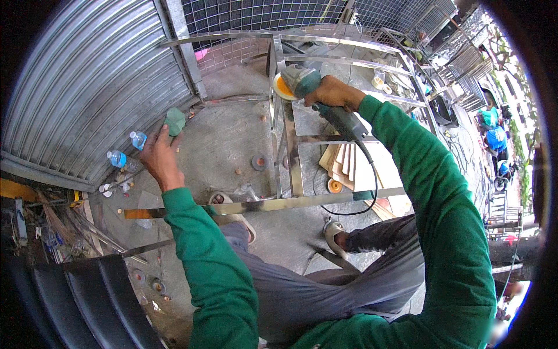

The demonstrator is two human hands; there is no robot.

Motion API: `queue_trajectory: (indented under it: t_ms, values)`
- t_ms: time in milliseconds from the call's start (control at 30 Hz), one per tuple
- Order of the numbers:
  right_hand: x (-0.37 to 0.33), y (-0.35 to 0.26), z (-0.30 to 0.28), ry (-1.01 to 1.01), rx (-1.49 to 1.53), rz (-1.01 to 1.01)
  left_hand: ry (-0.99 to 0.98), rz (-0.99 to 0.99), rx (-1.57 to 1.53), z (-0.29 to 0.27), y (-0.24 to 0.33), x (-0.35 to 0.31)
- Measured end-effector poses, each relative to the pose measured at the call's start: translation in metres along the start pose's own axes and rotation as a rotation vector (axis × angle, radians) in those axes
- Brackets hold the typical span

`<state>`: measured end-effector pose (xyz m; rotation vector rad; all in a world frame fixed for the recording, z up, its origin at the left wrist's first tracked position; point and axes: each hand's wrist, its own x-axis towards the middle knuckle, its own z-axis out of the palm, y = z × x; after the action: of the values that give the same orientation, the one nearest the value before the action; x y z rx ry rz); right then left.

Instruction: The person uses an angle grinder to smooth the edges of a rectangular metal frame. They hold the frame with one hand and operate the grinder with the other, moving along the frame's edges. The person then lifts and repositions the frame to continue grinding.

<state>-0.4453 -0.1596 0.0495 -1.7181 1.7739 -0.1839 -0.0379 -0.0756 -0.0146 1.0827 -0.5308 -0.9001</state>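
My right hand (334, 93) is closed round the body of an angle grinder (343, 123), whose round orange and white disc (283, 87) is beside an upright bar of a shiny metal frame (232, 207). Whether the disc touches the metal I cannot tell. Out to the left, my left hand (161, 156) pinches a small crumpled green piece (175, 121) that looks like a cloth or pad. The frame's long near bar runs across in front of my legs, and the grinder's black cable loops down over it.
Two water bottles (117, 159) stand by the ribbed grey shutter (99, 87) at left. Thin flat boards (343, 163) and a loose orange disc (335, 185) lie inside the frame. Black ribbed panels (93, 296) are at lower left. A mesh fence (250, 17) rises behind.
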Motion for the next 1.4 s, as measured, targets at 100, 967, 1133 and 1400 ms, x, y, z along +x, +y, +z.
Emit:
queue_trajectory:
  t_ms: [100, 967, 1133, 1400]
  values:
    - [-0.007, -0.004, -0.002, -0.029, -0.145, -0.045, 0.006, 0.007, 0.025, 0.002, -0.001, 0.000]
    - [0.012, -0.017, -0.002, 0.090, -0.150, -0.049, 0.011, -0.009, -0.021, -0.002, 0.003, -0.003]
    - [0.004, -0.023, -0.005, 0.076, -0.112, -0.142, -0.011, -0.007, -0.042, -0.004, -0.001, 0.002]
    - [0.021, -0.021, 0.008, 0.185, -0.136, -0.175, 0.010, -0.005, -0.033, -0.012, 0.004, 0.000]
